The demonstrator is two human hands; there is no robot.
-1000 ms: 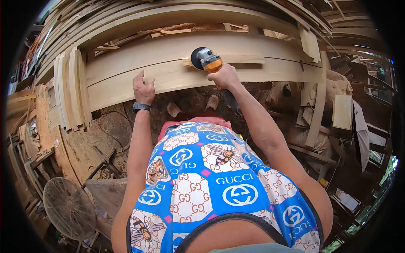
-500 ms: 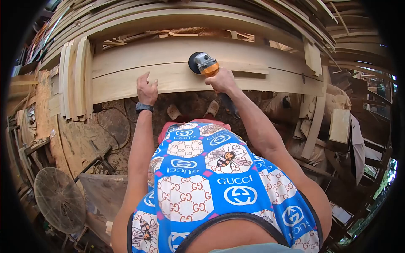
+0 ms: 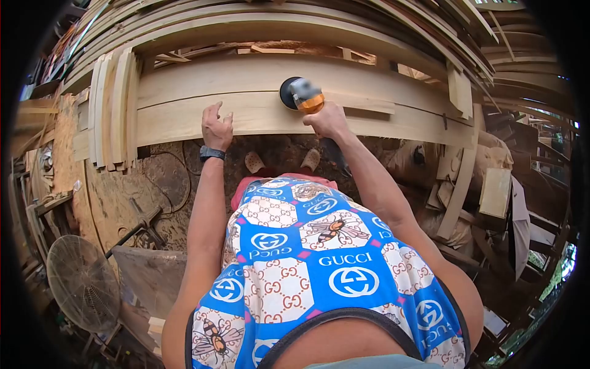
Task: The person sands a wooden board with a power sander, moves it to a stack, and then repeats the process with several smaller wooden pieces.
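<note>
My right hand (image 3: pixel 326 119) is wrapped round the handle of an orange and grey power tool (image 3: pixel 307 98) with a round black disc. The disc lies over the seam between two long pale boards (image 3: pixel 246 112). A short narrow wood strip (image 3: pixel 369 106) rests on the boards just right of the tool. My left hand (image 3: pixel 217 126) is at the front edge of the near board, fingers apart and holding nothing; whether it touches the wood I cannot tell. A dark watch is on that wrist.
Upright wood strips (image 3: pixel 117 111) stand across the boards' left end. Long planks (image 3: pixel 276 23) are stacked behind. A round fan (image 3: pixel 84 283) stands at the lower left. Cloth-like bundles and wood offcuts (image 3: pixel 493 192) lie at the right. A cable runs over the floor.
The whole view has shifted slightly. My right hand still holds the tool, whose head now looks more blurred. My left hand has kept nearly the same pose at the board's edge.
</note>
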